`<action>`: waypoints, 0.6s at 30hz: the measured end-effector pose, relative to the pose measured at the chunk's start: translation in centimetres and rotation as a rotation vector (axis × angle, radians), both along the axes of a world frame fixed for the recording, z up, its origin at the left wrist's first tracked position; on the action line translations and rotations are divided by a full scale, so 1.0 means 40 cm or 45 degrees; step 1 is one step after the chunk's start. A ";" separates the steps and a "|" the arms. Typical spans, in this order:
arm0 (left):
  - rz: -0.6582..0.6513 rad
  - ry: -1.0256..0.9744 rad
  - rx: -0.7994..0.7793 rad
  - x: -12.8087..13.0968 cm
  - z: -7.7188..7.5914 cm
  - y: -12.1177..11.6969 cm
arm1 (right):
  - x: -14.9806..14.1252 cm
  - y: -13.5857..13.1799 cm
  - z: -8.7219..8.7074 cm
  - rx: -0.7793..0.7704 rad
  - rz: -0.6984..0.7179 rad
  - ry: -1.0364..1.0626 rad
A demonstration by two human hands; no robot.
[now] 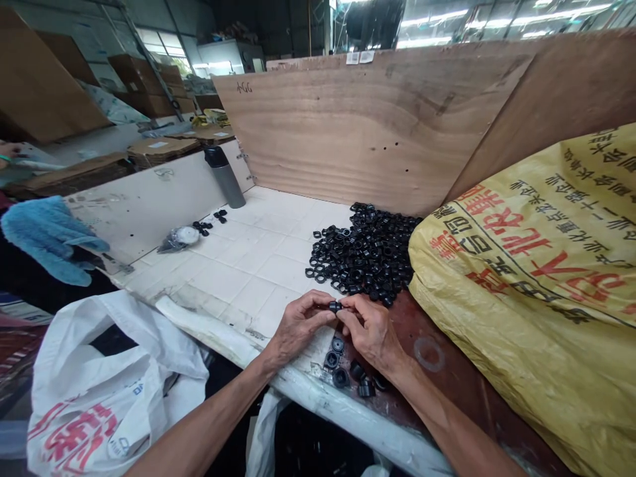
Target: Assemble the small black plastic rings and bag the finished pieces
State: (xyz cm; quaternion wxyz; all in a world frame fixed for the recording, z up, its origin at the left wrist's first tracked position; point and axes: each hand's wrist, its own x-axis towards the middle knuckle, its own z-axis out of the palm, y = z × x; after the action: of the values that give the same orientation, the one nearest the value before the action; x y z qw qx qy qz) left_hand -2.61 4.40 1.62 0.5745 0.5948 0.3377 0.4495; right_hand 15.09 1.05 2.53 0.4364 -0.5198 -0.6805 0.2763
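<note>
Head view: low in the frame, the left hand (pixel 301 324) and right hand (pixel 370 329) meet in a firm fingertip pinch on one small black plastic ring (pixel 335 306). It is held up off the bench, apparently for close handling, though the fingers hide most of it. A few loose black rings (pixel 338 361) lie just below the hands, near the bench edge. The main heap of black rings (pixel 365 255) sits centre right on the white tiled bench (pixel 248 265), banked against a plywood board (pixel 348 126) and a yellow woven sack (pixel 521 285), which seem to hem it in within easy reach. A white plastic bag (pixel 109 391) sits lower left, beside the bench edge.
</note>
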 end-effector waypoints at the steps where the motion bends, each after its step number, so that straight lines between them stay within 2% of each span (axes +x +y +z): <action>1: 0.005 0.002 0.015 0.000 -0.001 0.000 | 0.000 0.001 -0.004 -0.020 -0.022 -0.024; 5: 0.032 -0.009 0.008 0.002 -0.004 0.001 | 0.000 -0.001 -0.006 -0.075 -0.041 -0.018; 12: 0.022 -0.057 -0.088 -0.001 0.004 0.002 | 0.004 -0.005 0.018 0.045 -0.043 -0.116; 15: -0.012 -0.069 -0.101 -0.003 0.006 0.002 | 0.002 -0.006 0.009 0.096 0.031 -0.093; 18: -0.046 -0.054 -0.135 -0.005 0.000 0.003 | 0.000 -0.003 -0.006 0.071 0.009 -0.165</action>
State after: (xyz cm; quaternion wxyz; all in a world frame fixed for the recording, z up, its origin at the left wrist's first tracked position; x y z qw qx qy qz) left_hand -2.81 4.50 1.63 0.6202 0.5598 0.3382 0.4330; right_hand 15.08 0.92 2.28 0.4047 -0.5218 -0.7166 0.2245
